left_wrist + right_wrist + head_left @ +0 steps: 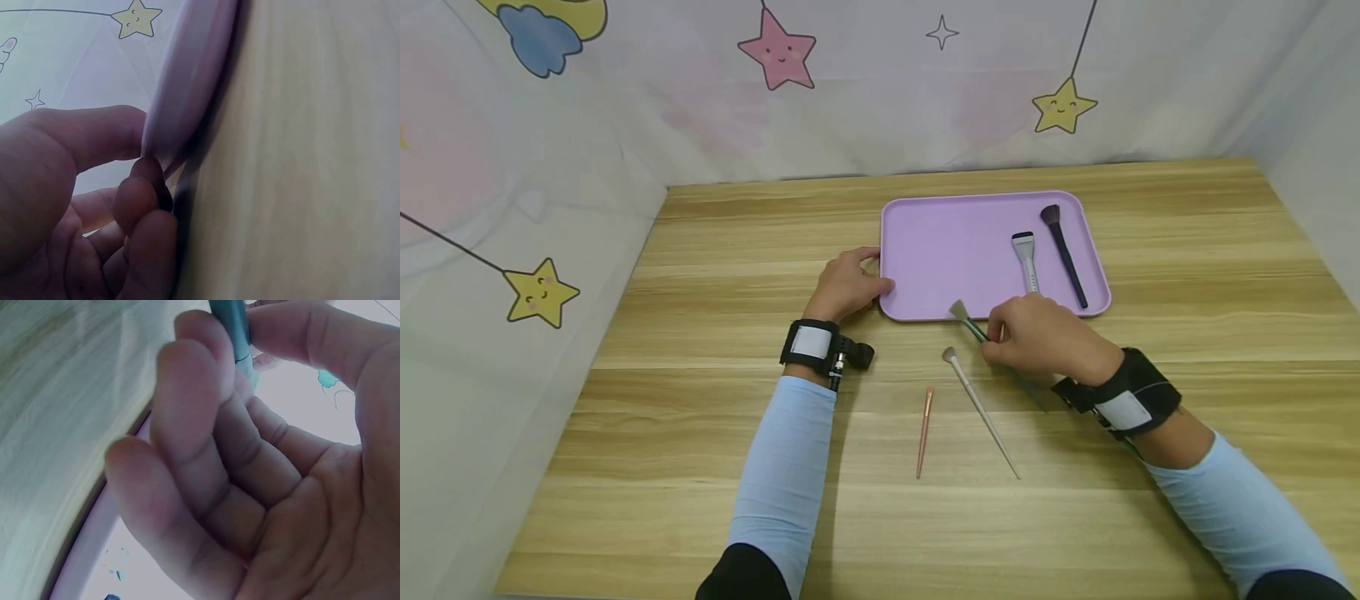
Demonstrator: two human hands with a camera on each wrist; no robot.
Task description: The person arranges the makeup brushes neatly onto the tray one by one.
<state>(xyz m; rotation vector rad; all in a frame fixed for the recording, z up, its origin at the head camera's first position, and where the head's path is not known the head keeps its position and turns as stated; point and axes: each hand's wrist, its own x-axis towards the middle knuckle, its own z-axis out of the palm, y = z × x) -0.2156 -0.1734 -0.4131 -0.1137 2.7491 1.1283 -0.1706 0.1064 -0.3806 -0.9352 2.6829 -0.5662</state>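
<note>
A lilac tray [951, 250] lies on the wooden table, and my left hand [844, 285] grips its left edge. In the left wrist view, the thumb presses the tray's rim [187, 81] while the other fingers curl at its underside. My right hand [1048, 337] pinches a green-handled makeup brush [973, 327] between thumb and fingers at the tray's front edge. Its pale bristles point up and left, near the rim. Close up, the green handle [230, 325] sits between thumb and fingertips. Inside the tray are a grey flat-headed brush [1027, 260], partly hidden by the right hand, and a black brush [1063, 254].
On the table in front of the tray lie a white-handled makeup brush [977, 404] and a smaller pink brush [925, 433]. A white curtain [865, 125] printed with stars stands behind the table's [737, 275] back edge and along the left.
</note>
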